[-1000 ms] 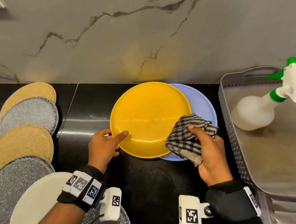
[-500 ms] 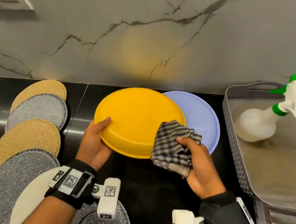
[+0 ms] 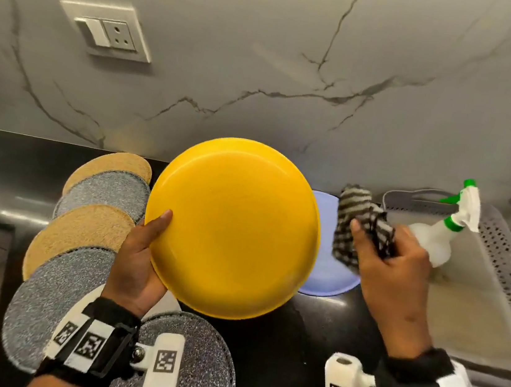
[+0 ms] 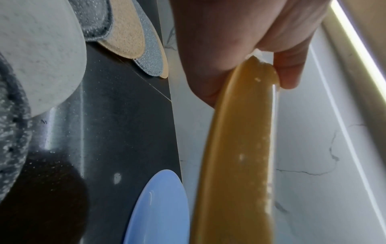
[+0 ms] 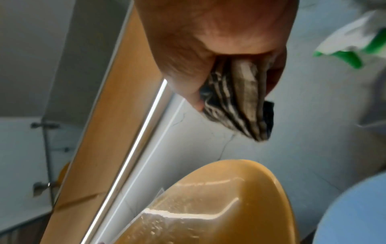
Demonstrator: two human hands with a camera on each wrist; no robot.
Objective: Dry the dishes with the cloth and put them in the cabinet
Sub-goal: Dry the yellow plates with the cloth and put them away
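The left hand (image 3: 138, 262) is holding the yellow plate (image 3: 233, 226) by its left rim, thumb on the side facing the camera & the other fingers behind; in the left wrist view the rim is sitting pinched between thumb and fingers (image 4: 290, 72). The plate is hanging tilted, lifted off the black worktop (image 3: 276, 342), w/ its underside turned to the head camera. Small water drops are showing on the plate in the wrist views.

The right hand (image 3: 392, 276) is gripping the checked cloth (image 3: 360, 229), bunched up in the closed grip, just right of the yellow plate and not touching it. A blue plate (image 3: 327, 280) is lying flat on the worktop, partly behind the yellow one and under the cloth.

At the left, round mats (image 3: 81, 225) in tan & grey are lying overlapped in a row. At the right, a spray bottle (image 3: 436, 240) is standing in a grey perforated tray (image 3: 509, 278). A wall socket (image 3: 109, 33) is sitting on the marble wall.
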